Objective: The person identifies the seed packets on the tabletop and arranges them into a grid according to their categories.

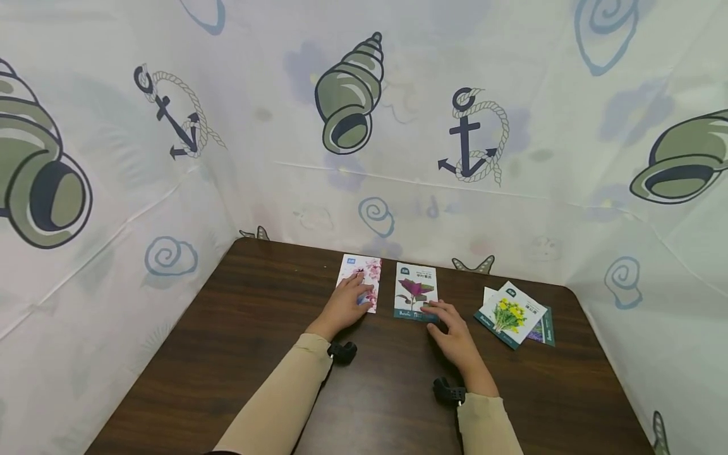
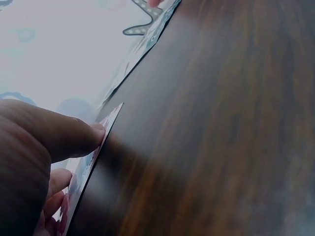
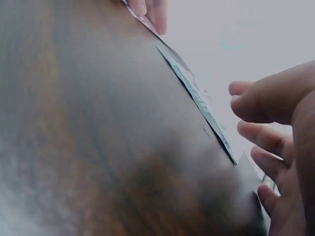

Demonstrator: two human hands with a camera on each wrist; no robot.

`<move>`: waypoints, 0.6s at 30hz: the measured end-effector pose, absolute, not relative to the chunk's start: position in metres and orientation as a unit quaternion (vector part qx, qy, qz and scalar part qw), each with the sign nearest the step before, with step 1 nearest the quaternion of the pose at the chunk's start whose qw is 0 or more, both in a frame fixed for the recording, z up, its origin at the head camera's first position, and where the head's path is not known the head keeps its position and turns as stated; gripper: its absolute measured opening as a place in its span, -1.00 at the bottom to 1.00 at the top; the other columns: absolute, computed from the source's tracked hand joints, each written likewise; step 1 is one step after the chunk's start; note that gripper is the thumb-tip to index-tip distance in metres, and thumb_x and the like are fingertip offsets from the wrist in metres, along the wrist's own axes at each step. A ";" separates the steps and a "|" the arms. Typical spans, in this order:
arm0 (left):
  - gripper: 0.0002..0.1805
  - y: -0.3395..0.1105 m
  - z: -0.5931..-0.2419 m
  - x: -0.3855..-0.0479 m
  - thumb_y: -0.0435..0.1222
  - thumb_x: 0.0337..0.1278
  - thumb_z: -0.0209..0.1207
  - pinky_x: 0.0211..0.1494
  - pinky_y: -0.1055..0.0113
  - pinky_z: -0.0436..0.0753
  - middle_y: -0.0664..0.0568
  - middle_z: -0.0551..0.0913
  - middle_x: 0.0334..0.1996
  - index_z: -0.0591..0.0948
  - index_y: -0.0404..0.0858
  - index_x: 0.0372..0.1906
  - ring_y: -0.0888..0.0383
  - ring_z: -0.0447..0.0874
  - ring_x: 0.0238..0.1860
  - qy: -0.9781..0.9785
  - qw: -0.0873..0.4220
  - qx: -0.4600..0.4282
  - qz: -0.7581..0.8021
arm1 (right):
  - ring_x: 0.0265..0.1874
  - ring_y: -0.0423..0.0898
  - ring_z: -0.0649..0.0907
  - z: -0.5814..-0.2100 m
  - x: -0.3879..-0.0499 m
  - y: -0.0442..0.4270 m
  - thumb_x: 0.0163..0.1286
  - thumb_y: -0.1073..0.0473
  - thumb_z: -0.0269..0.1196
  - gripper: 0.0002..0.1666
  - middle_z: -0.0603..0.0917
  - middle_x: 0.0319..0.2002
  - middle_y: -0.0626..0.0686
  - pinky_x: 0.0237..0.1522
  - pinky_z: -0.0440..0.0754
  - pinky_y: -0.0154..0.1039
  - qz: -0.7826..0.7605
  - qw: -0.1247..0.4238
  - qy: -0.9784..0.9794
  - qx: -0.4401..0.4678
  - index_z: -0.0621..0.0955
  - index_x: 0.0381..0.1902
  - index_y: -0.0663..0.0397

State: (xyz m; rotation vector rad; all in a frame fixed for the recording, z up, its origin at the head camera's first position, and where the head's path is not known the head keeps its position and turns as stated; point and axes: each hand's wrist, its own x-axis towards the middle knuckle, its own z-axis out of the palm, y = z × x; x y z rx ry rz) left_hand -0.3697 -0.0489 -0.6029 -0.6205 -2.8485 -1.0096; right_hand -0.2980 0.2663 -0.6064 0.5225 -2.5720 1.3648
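Observation:
On the brown table lies a flat packet with pink blossoms [image 1: 372, 268], seemingly a seed packet. My left hand [image 1: 343, 303] rests on it with fingers spread; the left wrist view shows thumb and fingertips touching its face. To its right is a packet with a magenta flower [image 1: 412, 287] and a teal lower band. Over that packet's lower right corner is my right hand [image 1: 457, 335], fingers loosely bent and holding nothing. In the right wrist view, those fingers [image 3: 268, 105] appear raised a little off the packet.
Several overlapping packets, topped by one with yellow flowers [image 1: 509, 316], lie right of my right hand. A wooden table [image 1: 256, 316] meets patterned cloth walls [image 1: 409, 215] behind and at both sides. Each wrist wears a black camera mount [image 1: 342, 352].

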 end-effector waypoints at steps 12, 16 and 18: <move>-0.48 -0.051 -0.598 -0.364 -0.22 0.46 0.38 0.76 -0.26 0.19 -0.31 0.33 0.67 0.66 -0.24 0.43 -0.33 0.19 0.72 -0.930 0.036 -0.197 -0.307 | 0.46 0.00 0.54 -0.608 -0.297 0.278 0.60 0.39 0.26 -0.66 0.69 0.30 0.18 0.43 0.29 -0.56 0.589 0.155 -0.792 0.053 0.75 0.23 0.13; -0.48 -0.050 -0.601 -0.368 -0.20 0.46 0.37 0.75 -0.25 0.20 -0.28 0.33 0.67 0.66 -0.22 0.44 -0.32 0.19 0.72 -0.930 0.039 -0.201 -0.305 | 0.38 -0.12 0.55 -0.606 -0.295 0.284 0.65 0.38 0.20 -0.67 0.69 0.30 0.15 0.39 0.30 -0.56 0.598 0.170 -0.783 0.007 0.73 0.25 0.14; -0.47 -0.050 -0.601 -0.370 -0.19 0.46 0.37 0.75 -0.25 0.20 -0.27 0.33 0.68 0.66 -0.21 0.44 -0.30 0.19 0.73 -0.930 0.038 -0.202 -0.304 | 0.37 -0.08 0.55 -0.605 -0.295 0.288 0.66 0.39 0.18 -0.66 0.68 0.30 0.18 0.37 0.32 -0.55 0.597 0.178 -0.782 -0.007 0.71 0.26 0.18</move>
